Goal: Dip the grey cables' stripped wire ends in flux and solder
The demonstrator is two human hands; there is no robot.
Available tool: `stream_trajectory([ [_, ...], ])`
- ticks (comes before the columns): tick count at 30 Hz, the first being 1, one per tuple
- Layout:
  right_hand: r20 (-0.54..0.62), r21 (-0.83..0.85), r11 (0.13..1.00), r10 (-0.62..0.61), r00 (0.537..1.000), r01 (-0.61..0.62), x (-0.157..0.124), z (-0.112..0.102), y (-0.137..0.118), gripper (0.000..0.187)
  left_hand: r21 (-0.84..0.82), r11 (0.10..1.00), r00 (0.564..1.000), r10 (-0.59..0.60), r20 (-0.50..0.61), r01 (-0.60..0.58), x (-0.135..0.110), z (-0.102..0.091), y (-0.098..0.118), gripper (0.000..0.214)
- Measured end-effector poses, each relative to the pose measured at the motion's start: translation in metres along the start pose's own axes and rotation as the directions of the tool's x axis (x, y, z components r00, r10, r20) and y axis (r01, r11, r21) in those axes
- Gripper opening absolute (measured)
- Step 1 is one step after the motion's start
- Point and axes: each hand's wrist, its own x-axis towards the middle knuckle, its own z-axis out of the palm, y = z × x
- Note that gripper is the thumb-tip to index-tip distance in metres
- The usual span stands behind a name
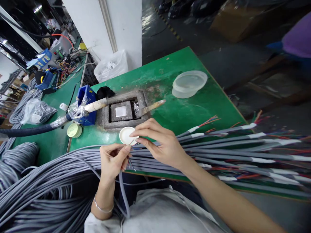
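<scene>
My left hand point(115, 158) is closed around the end of a grey cable point(123, 191), which hangs down towards my lap. Thin coloured wires point(132, 164) fan out below its fingers. My right hand point(160, 142) pinches the tip of one thin wire between thumb and fingers, just right of the left thumb; the tip itself is mostly hidden. Right behind the fingertips sits a small white round dish point(126, 136), partly covered by the right hand. Beyond it lies a solder pot point(107, 121) with a shiny square of metal in its middle.
A bundle of grey cables point(80, 161) crosses the green table point(155, 74), its stripped ends at the right. A scraper-like tool point(153, 106) rests on the pot's rim. A fume hose point(96, 105), blue bin point(88, 95), yellowish jar point(74, 130) and clear tub point(187, 85) stand around.
</scene>
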Motion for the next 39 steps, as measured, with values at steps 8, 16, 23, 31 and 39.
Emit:
stream_trajectory([
  [8,0.019,0.028,1.0,0.012,1.0,-0.013,-0.0012,-0.0001,0.0017,0.012,-0.014,1.0,0.998,0.009,-0.058,-0.01,-0.0061,0.0049,0.0037,0.025],
  [16,0.055,-0.01,0.999,0.042,0.998,-0.041,-0.0024,0.0037,-0.0014,0.017,-0.085,0.995,0.998,0.052,0.028,-0.05,-0.004,0.0051,-0.0024,0.023],
  [23,-0.097,-0.029,0.988,0.147,0.984,-0.151,-0.0017,-0.0003,0.0022,0.016,-0.07,0.992,0.992,0.097,-0.085,-0.103,-0.0066,0.0056,-0.0041,0.02],
  [31,-0.011,0.065,0.997,0.038,0.999,-0.037,0.0012,0.0006,-0.0026,0.011,-0.065,0.996,0.996,0.062,-0.071,-0.067,-0.0054,0.0033,-0.0019,0.029],
  [39,0.057,0.244,0.942,0.224,0.973,-0.231,0.0005,-0.0008,-0.0061,0.006,-0.046,0.988,0.974,0.135,-0.184,-0.146,-0.0066,0.0073,-0.0015,0.018],
])
